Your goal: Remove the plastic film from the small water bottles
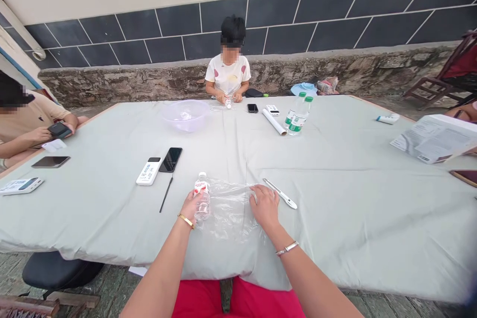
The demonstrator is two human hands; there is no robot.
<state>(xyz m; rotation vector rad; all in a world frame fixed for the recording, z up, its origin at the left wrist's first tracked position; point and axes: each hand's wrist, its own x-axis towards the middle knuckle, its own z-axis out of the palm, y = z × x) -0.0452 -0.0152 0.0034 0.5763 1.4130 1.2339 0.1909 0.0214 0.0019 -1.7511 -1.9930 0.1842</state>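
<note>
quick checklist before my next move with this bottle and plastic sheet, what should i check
1. Left hand grip on the clear plastic bottle: ok, fingers are around it.
2. Right hand on the clear plastic sheet: ok, resting on it with fingers spread.
3. Sheet lying smooth: not ok, it is visibly creased.
4. Bottle cap tight: cannot tell from this view.
5. Craft knife clear of the hands: ok, it lies on the table beyond the right hand, not touching it.
</note>
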